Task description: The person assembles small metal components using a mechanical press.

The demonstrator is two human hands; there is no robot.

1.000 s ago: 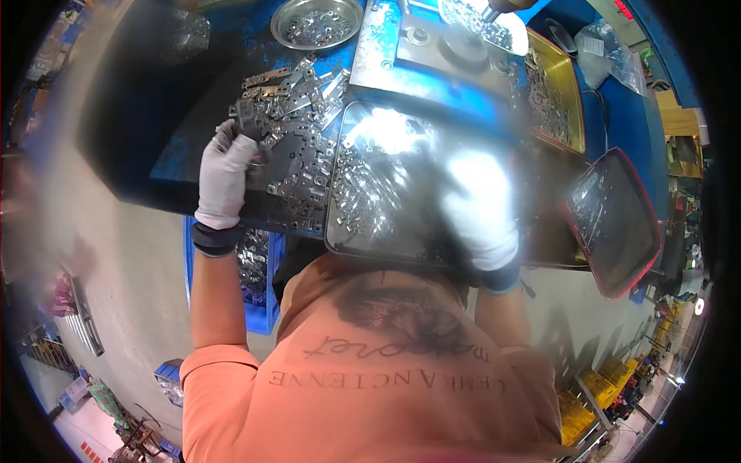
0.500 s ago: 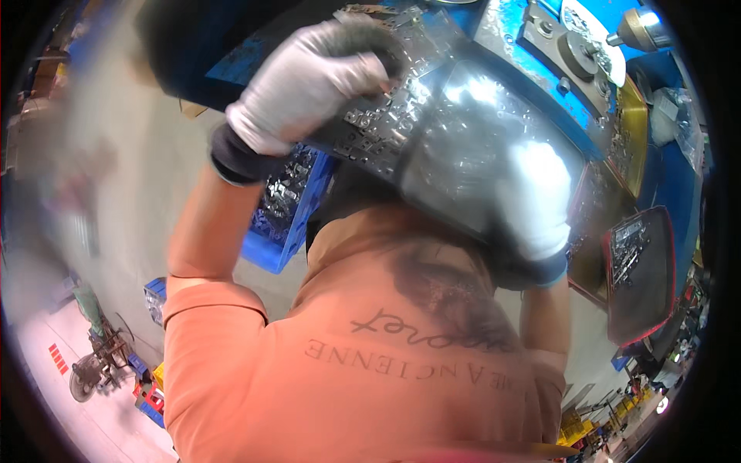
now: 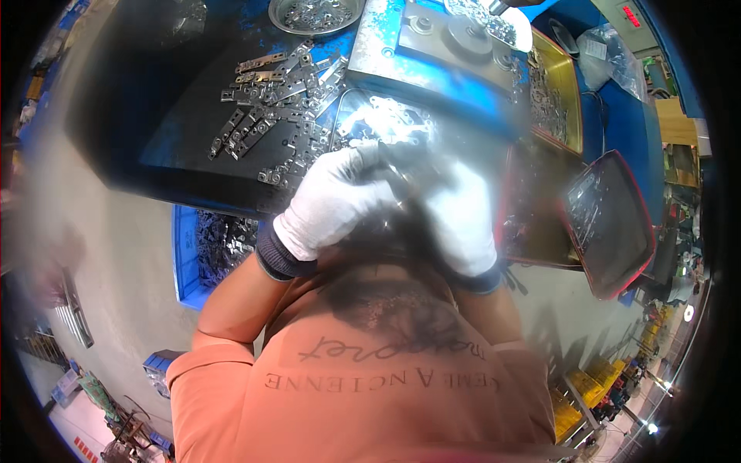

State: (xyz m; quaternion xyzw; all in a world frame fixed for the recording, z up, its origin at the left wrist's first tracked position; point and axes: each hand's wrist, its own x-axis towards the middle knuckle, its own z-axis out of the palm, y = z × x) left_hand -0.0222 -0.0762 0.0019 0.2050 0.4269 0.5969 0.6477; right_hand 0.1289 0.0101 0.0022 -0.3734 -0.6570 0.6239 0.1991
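Both my hands wear white work gloves with grey fingertips and are close together in front of my chest, at the near edge of the bench. My left hand (image 3: 332, 204) has its fingers curled in; whatever they pinch is too dark and blurred to name. My right hand (image 3: 465, 216) faces it, its fingers washed out by glare and motion. Just beyond the hands, small shiny metal pieces (image 3: 386, 119) lie in a clear tray. To their left, slim metal strips with holes (image 3: 251, 130) are heaped loosely on the dark bench top (image 3: 181, 143).
Behind the hands stands a blue machine base with a steel block (image 3: 444, 42). A round metal bowl (image 3: 316, 31) of parts sits at the far side. Below the bench is a blue crate (image 3: 185, 255) of parts; at the right are a yellow bin (image 3: 571, 100) and a red-edged tray (image 3: 617, 231).
My left hand has come in from the scattered parts toward my chest, and my right hand has moved left to meet it. The view has shifted too, showing more of the bench.
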